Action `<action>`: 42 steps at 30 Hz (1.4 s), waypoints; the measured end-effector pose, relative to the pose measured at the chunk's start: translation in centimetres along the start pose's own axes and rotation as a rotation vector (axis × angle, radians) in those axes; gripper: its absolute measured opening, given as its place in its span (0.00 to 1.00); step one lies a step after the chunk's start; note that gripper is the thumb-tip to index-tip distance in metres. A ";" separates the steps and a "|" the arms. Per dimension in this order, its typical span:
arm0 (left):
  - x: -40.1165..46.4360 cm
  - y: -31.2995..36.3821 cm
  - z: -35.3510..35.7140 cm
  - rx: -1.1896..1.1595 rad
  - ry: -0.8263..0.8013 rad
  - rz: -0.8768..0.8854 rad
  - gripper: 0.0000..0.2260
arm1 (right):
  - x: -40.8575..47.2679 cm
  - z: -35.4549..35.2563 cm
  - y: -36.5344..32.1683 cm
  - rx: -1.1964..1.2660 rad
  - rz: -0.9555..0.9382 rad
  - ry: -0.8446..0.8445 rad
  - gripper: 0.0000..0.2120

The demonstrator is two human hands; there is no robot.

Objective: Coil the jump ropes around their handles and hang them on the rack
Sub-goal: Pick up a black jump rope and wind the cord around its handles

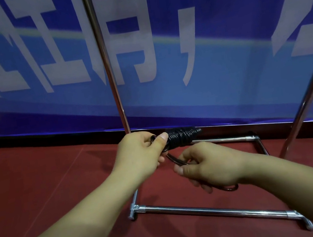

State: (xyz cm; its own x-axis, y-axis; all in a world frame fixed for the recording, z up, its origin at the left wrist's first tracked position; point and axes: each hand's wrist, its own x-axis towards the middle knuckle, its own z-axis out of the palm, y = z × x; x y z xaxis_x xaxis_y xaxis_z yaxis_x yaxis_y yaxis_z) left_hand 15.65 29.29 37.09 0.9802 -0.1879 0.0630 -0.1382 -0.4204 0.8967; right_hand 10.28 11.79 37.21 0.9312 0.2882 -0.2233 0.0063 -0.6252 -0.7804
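Observation:
A black jump rope (181, 137) is wound in tight coils around its handles, held level above the red floor. My left hand (143, 153) grips the left end of the bundle, thumb pressed on the coils. Just below and to the right, my right hand (207, 167) is closed on the loose end of the rope, and a small loop of it pokes out under the palm at the wrist. The chrome rack (111, 80) stands right behind my hands, its upright post rising past the left hand and its base bars lying on the floor.
A second slanted rack post (310, 80) rises at the right. The rack's base bar (214, 210) lies on the floor under my forearms. A blue banner with large white characters (198, 28) covers the wall behind. Red floor (39, 189) spreads to the left.

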 end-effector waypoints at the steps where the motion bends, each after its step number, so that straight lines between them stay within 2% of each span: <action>1: 0.2 -0.2 -0.1 0.048 0.006 0.011 0.12 | -0.1 -0.1 -0.1 -0.006 0.015 0.003 0.09; 5: 0.1 -0.3 -0.3 0.262 0.017 0.083 0.08 | -0.4 -0.6 -0.4 -0.060 0.053 -0.002 0.13; 9: -0.1 0.1 -0.1 0.426 0.011 0.142 0.06 | -1.0 -0.7 -0.7 -0.093 0.107 -0.049 0.11; 14: -0.3 0.3 0.6 0.598 -0.050 0.242 0.07 | -1.1 -0.5 -1.1 -0.089 0.155 -0.096 0.09; 19: -0.4 0.7 1.3 0.744 -0.134 0.291 0.08 | -1.4 -1.4 -1.3 -0.059 0.215 -0.045 0.08; 21: -0.4 0.8 1.3 0.778 -0.183 0.308 0.09 | -1.6 -2.0 -1.1 -0.195 0.214 -0.027 0.10; 25: -0.4 0.6 1.8 0.804 -0.273 0.326 0.09 | -2.1 -3.0 -0.5 -0.685 0.081 0.052 0.15; 27: -0.3 0.4 2.0 0.776 -0.328 0.332 0.09 | -2.2 -3.2 0.1 -0.738 0.035 0.119 0.14; 32: -0.6 0.4 1.9 0.575 -0.461 0.379 0.05 | -2.0 -4.2 2.5 -0.484 -0.056 0.197 0.10; 36: -0.7 0.0 2.0 0.202 -0.510 0.275 0.04 | -2.1 -3.6 3.4 0.224 0.017 0.106 0.12; 38: -0.7 0.1 2.0 0.027 -0.436 0.197 0.05 | -1.9 -3.3 3.0 0.426 0.051 0.150 0.12; 42: -0.7 1.0 3.0 -0.277 -0.119 -0.022 0.05 | -1.2 -2.7 1.5 0.549 0.076 0.319 0.12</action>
State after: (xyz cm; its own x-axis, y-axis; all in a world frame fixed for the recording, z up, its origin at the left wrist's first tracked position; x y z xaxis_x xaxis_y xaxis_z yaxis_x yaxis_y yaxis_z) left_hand 14.37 26.34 36.58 0.9567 -0.2909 0.0050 -0.0570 -0.1708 0.9837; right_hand 10.13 8.57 37.90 0.9849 -0.0251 -0.1715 -0.1733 -0.1482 -0.9736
